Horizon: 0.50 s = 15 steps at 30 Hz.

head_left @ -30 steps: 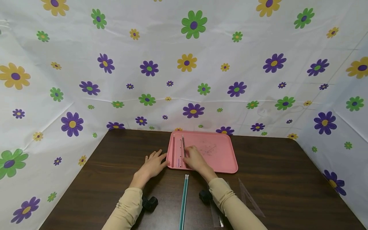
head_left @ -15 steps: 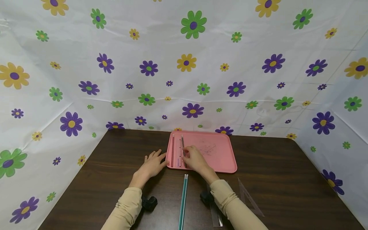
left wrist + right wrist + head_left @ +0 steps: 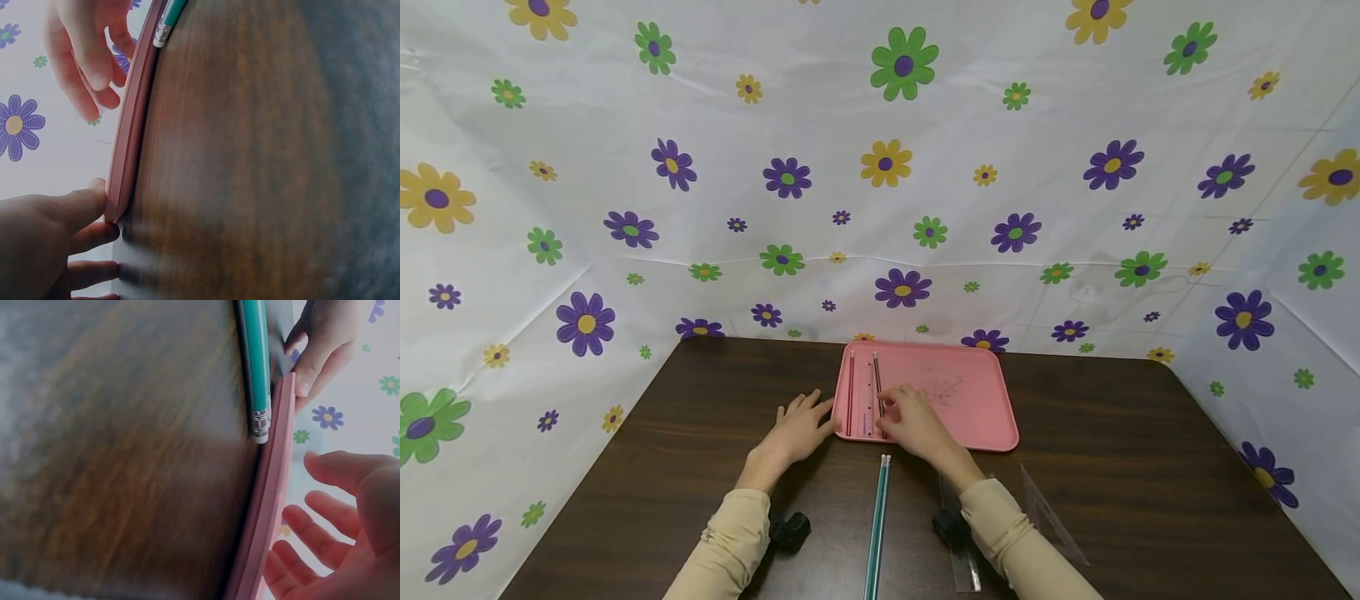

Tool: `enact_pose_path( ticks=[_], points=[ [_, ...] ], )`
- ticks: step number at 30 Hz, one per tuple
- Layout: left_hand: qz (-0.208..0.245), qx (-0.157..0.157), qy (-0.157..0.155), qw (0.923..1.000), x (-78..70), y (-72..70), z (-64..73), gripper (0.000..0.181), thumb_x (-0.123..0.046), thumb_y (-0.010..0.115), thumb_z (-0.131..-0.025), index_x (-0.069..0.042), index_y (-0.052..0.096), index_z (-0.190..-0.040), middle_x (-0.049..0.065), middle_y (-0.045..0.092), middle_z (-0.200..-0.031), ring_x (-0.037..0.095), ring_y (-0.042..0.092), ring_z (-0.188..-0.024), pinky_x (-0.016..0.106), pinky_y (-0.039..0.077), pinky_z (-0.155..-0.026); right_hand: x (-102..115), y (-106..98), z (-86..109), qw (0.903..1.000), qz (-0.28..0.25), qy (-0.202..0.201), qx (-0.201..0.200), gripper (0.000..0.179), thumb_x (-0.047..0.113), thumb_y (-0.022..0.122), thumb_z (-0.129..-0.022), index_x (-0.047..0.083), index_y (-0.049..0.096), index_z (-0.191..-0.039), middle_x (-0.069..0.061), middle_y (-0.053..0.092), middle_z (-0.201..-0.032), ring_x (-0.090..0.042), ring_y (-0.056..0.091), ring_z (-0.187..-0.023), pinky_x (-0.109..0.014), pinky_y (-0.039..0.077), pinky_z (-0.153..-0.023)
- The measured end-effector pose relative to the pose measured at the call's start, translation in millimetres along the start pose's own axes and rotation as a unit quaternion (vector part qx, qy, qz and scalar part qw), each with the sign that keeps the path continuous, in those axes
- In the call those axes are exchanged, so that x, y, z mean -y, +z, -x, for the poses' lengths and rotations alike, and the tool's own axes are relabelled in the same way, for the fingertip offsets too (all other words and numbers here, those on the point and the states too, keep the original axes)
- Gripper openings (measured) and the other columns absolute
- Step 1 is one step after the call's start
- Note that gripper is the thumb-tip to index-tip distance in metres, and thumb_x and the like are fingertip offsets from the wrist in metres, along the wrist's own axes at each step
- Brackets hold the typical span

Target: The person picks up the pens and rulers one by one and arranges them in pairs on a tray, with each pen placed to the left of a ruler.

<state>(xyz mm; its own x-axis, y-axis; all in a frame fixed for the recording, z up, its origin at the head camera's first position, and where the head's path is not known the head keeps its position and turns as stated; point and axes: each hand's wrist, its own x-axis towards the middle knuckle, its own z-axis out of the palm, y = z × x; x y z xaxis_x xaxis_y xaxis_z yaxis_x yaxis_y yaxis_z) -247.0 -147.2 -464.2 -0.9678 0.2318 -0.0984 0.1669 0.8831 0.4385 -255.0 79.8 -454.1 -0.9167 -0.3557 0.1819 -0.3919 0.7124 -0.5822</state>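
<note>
My left hand (image 3: 796, 429) rests at the pink tray's left edge, thumb touching the near corner of the rim and fingers spread on the table. Over the left part of the pink tray (image 3: 958, 429) hovers my right hand (image 3: 917, 425). Its thumb and fingers stand apart with nothing between them in the right wrist view. Just beside those fingers lies a dark pencil (image 3: 877, 371) in the tray. To its left are a clear ruler (image 3: 869, 400) and a dark red pencil (image 3: 851, 396), roughly parallel. The tray wall hides them from both wrist views.
Two teal pencils (image 3: 878, 525) with white erasers lie on the brown table (image 3: 1120, 433) before the tray. A clear set square (image 3: 1052, 521) and a clear straight-edged piece (image 3: 961, 558) lie near my right forearm, which partly covers the latter. A flowered cloth (image 3: 820, 125) hangs behind.
My right hand has come slightly back and right, and its thumb and fingers have parted from the dark pencil. The left hand has kept its place at the tray.
</note>
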Motion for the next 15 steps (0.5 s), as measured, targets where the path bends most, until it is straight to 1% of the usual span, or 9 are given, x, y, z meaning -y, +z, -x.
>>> enact_pose_path(
  ticks=[3,5,9,11,13,15],
  points=[
    [0.002,-0.002,0.002,1.0000,0.3,-0.1,0.8,0.055,-0.039,0.050,-0.103,-0.012,0.046,-0.150,0.022,0.031,-0.160,0.047,0.023,-0.148,0.073,0.013,-0.114,-0.6,-1.6,3.6,0.9999,0.002,-0.003,0.009,0.042,0.019,0.074,-0.088,0.005,0.065,-0.126,-0.011,0.062,-0.117,-0.026,0.052,-0.105,-0.043,0.047,-0.089],
    [0.003,-0.001,0.001,1.0000,0.6,0.2,1.1,0.055,-0.040,0.050,-0.103,-0.012,0.045,-0.151,0.021,0.030,-0.160,0.047,0.022,-0.149,0.072,0.013,-0.114,-0.7,-2.9,5.9,0.9999,0.003,-0.009,0.014,0.044,0.019,0.075,-0.087,0.004,0.064,-0.127,-0.011,0.061,-0.118,-0.027,0.052,-0.107,-0.045,0.047,-0.090],
    [0.003,-0.002,0.002,1.0000,1.4,0.4,0.4,0.055,-0.039,0.051,-0.103,-0.012,0.045,-0.150,0.022,0.031,-0.160,0.047,0.022,-0.148,0.073,0.013,-0.114,-1.4,-6.0,10.5,0.9997,-0.001,-0.018,0.017,0.048,0.017,0.076,-0.085,0.003,0.063,-0.129,-0.013,0.061,-0.124,-0.033,0.053,-0.120,-0.052,0.043,-0.104],
    [0.002,0.000,0.003,1.0000,1.4,0.4,0.1,0.055,-0.039,0.051,-0.103,-0.012,0.045,-0.150,0.022,0.031,-0.160,0.047,0.022,-0.148,0.073,0.013,-0.114,-2.3,-7.9,13.4,0.9997,-0.002,-0.018,0.018,0.049,0.016,0.076,-0.085,0.002,0.062,-0.130,-0.014,0.060,-0.126,-0.035,0.051,-0.125,-0.053,0.041,-0.107],
    [0.001,-0.001,0.004,1.0000,1.3,0.4,-0.2,0.055,-0.039,0.051,-0.103,-0.012,0.045,-0.150,0.022,0.031,-0.160,0.047,0.022,-0.148,0.073,0.013,-0.114,-3.7,-9.6,16.3,0.9996,0.004,-0.020,0.018,0.050,0.015,0.077,-0.085,0.002,0.062,-0.130,-0.014,0.060,-0.127,-0.035,0.051,-0.126,-0.054,0.041,-0.107],
    [0.002,-0.001,0.002,1.0000,1.0,0.5,-0.1,0.055,-0.040,0.051,-0.103,-0.013,0.045,-0.151,0.021,0.030,-0.160,0.047,0.022,-0.149,0.072,0.013,-0.114,-4.1,-12.3,20.0,0.9996,0.007,-0.021,0.021,0.051,0.015,0.077,-0.085,0.003,0.061,-0.131,-0.014,0.060,-0.127,-0.034,0.052,-0.123,-0.054,0.043,-0.104]
  ],
)
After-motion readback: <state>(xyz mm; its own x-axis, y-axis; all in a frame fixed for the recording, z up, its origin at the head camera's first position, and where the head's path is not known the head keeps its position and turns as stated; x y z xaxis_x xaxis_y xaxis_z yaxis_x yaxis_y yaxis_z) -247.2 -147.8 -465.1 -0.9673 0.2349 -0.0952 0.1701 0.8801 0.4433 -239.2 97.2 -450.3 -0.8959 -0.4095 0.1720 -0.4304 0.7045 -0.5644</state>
